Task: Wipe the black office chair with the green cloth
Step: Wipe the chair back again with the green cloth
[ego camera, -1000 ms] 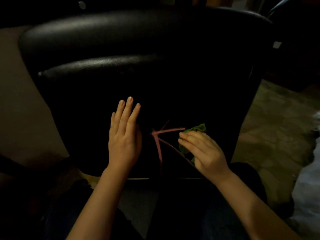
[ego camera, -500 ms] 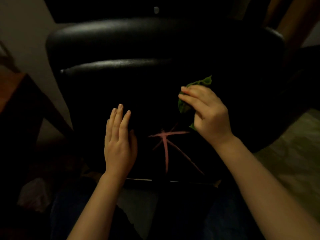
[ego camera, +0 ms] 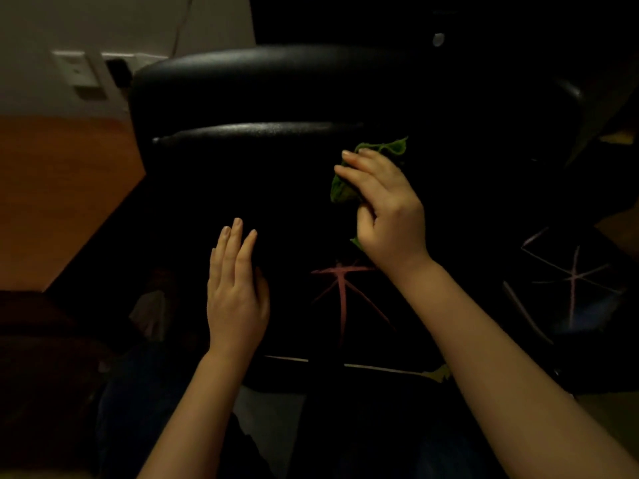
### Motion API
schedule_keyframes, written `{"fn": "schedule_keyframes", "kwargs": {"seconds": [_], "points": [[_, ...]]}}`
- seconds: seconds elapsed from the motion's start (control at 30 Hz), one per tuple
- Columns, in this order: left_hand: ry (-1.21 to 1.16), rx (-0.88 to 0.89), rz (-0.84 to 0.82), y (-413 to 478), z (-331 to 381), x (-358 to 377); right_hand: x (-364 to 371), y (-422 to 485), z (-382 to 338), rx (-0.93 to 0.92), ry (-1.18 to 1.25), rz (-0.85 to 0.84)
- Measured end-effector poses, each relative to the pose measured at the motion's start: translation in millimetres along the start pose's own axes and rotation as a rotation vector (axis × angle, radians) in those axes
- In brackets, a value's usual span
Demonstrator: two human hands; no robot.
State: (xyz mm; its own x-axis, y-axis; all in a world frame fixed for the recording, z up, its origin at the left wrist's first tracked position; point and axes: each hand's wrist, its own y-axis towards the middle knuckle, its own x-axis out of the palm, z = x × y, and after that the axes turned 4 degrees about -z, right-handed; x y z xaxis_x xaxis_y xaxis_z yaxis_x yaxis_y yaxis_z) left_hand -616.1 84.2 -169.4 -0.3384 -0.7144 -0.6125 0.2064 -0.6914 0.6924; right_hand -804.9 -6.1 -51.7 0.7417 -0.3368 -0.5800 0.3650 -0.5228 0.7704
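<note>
One green cloth in right hand, against black chair.

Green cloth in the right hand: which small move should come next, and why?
Probably draw the green cloth down the black office chair onto the pink lines. The right hand grips it bunched just above them, the lines look unwiped, and the left hand lies flat on the chair beside them, seemingly steadying it.

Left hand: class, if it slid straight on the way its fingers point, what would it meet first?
Probably the ridge across the chair, above the left hand; the cloth lies right of that line. Depth is unclear.
</note>
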Motion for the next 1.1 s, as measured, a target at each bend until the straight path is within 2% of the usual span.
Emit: {"fn": "schedule_keyframes", "kwargs": {"seconds": [0.37,0.7,0.93,1.1], "points": [[0.135,-0.138,0.103,-29.3,-24.6,-40.8,92.6,-19.5,-68.0,-0.225,0.247,-0.277],[0.182,-0.210,0.206,-51.2,-29.5,-69.2,125.5,-57.2,-101.4,-0.440,0.252,-0.465],[0.233,-0.207,0.174,-50.7,-28.5,-74.8,126.1,-53.8,-89.3,-0.587,0.119,-0.332],[0.248,-0.141,0.126,-37.1,-19.4,-64.4,109.9,-46.6,-68.1,-0.476,0.055,-0.198]]}}
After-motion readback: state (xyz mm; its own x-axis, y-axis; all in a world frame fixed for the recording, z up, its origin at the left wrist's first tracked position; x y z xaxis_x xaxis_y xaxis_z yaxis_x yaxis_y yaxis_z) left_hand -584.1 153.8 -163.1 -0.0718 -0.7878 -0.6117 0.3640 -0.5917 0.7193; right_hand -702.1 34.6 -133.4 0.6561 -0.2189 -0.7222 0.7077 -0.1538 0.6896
